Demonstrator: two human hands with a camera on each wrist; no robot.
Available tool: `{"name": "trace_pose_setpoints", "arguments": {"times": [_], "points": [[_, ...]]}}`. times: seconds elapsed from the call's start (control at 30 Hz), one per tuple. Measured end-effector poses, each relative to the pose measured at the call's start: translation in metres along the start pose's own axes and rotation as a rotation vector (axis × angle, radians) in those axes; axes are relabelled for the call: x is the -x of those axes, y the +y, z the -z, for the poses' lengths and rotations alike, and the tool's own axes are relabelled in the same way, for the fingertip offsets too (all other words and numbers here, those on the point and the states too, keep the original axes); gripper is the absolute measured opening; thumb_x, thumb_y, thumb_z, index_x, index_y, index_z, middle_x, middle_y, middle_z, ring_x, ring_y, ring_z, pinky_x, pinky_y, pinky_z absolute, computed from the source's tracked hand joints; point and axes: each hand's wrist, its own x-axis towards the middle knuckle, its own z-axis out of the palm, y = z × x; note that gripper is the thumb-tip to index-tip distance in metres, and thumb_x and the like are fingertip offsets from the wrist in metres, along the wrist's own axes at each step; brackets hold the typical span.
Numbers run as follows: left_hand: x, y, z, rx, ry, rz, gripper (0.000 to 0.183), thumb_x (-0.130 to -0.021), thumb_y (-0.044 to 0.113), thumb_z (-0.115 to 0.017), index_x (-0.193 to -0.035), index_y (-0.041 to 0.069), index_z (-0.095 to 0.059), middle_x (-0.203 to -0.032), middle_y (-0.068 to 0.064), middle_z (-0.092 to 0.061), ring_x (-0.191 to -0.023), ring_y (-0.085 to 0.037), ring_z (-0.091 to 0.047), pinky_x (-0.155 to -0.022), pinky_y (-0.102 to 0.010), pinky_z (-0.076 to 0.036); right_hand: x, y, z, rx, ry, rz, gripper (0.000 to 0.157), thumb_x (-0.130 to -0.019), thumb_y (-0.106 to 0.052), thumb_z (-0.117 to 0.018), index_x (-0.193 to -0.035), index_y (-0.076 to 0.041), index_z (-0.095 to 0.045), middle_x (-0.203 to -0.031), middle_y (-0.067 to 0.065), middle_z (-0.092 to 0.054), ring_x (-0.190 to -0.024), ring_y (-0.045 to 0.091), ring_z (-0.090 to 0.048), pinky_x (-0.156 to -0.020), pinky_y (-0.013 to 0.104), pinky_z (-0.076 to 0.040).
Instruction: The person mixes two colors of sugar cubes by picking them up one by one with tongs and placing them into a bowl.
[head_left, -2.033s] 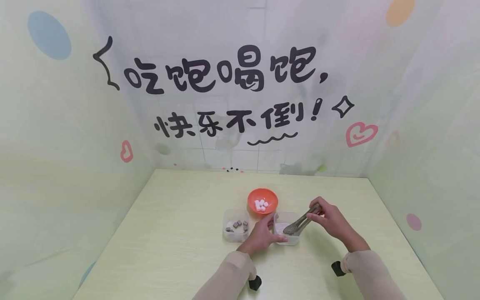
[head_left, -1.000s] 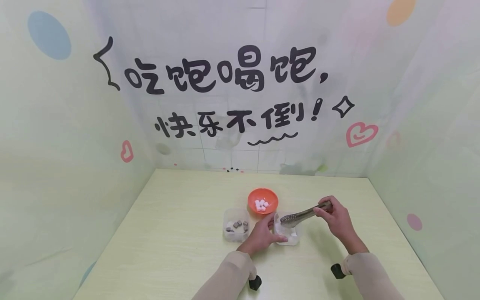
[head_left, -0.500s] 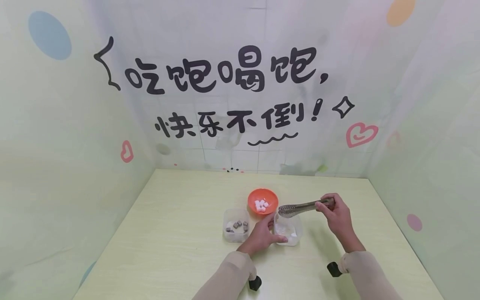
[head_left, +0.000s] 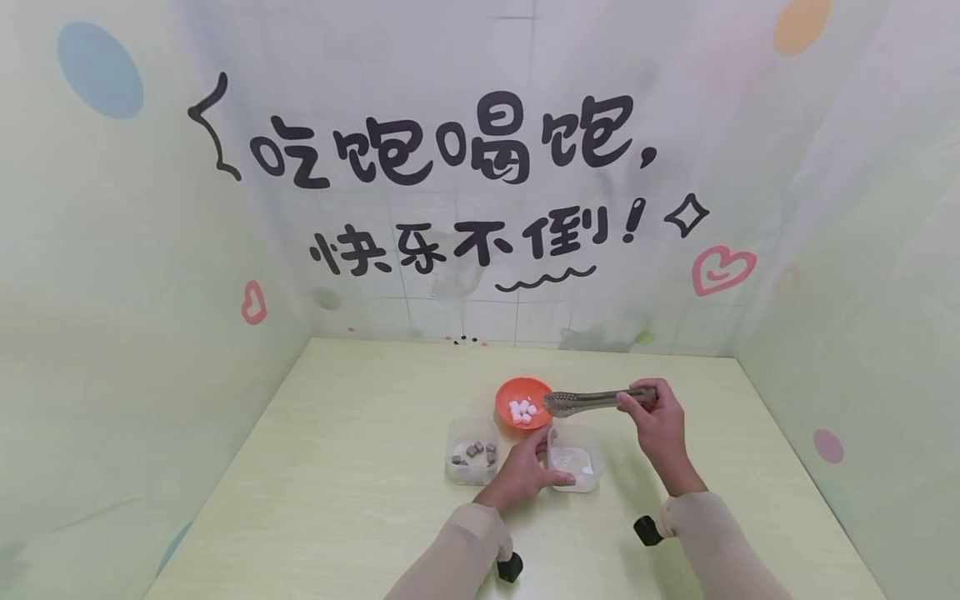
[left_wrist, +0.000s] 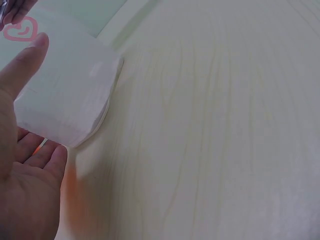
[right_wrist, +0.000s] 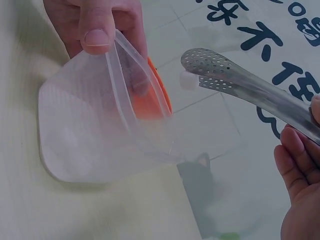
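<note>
The tongs point(head_left: 592, 401), clamped in the right hand point(head_left: 651, 425), have been lifted from the clear tub point(head_left: 576, 457) to the orange bowl's point(head_left: 523, 398) rim; the tub is gripped by the left hand's point(head_left: 521, 473) fingers.

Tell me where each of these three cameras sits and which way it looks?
Head: worn high, looking forward and down at the table; both sleeves and hands show.
Left wrist: low beside the left hand, facing the clear tub.
Right wrist: behind the right hand, facing the tongs pinching a white cube.
Shared: all three show the tub.
</note>
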Motion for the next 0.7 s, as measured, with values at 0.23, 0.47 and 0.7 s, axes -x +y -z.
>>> {"name": "trace_pose_setpoints", "arguments": {"times": [0.23, 0.47, 0.7], "points": [[0.000, 0.000, 0.000, -0.004, -0.001, 0.004, 0.100, -0.069, 0.029, -0.088, -0.151, 0.012, -0.034, -0.147, -0.005, -0.045, -0.130, -0.024, -0.047, -0.107, -0.038, -0.041, -0.001, -0.001, -0.011, 0.031, 0.015, 0.001, 0.024, -0.086, 0.010, -0.067, -0.104, 0.016, -0.051, -0.080, 0.012, -0.064, -0.068, 0.005, -0.066, -0.068, 0.018, -0.056], [0.001, 0.000, 0.000, -0.007, 0.000, 0.014, 0.098, -0.070, 0.030, -0.088, -0.151, 0.013, -0.036, -0.146, -0.004, -0.046, -0.130, -0.024, -0.048, -0.107, -0.040, -0.041, 0.000, -0.003, -0.019, 0.048, 0.018, 0.020, 0.027, -0.087, 0.008, -0.067, -0.106, 0.018, -0.051, -0.085, 0.026, -0.063, -0.069, 0.004, -0.065, -0.068, 0.017, -0.056], [0.001, 0.001, 0.000, -0.002, 0.006, 0.000, 0.097, -0.071, 0.028, -0.088, -0.151, 0.010, -0.036, -0.146, -0.006, -0.047, -0.129, -0.026, -0.048, -0.106, -0.041, -0.041, 0.000, -0.004, -0.026, 0.065, 0.019, 0.021, 0.025, -0.087, 0.006, -0.067, -0.105, 0.015, -0.052, -0.084, 0.027, -0.063, -0.070, 0.005, -0.066, -0.067, 0.016, -0.054]]}}
